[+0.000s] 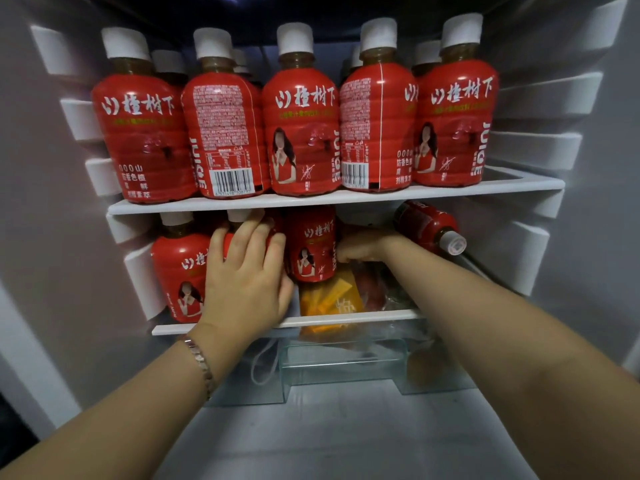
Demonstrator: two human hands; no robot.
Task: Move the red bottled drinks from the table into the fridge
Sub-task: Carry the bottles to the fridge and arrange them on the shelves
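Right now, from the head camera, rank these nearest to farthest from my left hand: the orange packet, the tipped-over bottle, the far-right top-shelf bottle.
1. orange packet, lower shelf, just right of the left hand.
2. tipped-over bottle, right end of the lower shelf, cap pointing outward.
3. far-right top-shelf bottle, upright, up and to the right.

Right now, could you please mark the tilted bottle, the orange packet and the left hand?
tilted bottle (424, 224): head view, its red label.
orange packet (329, 299): head view, its front.
left hand (247, 275): head view, its back.
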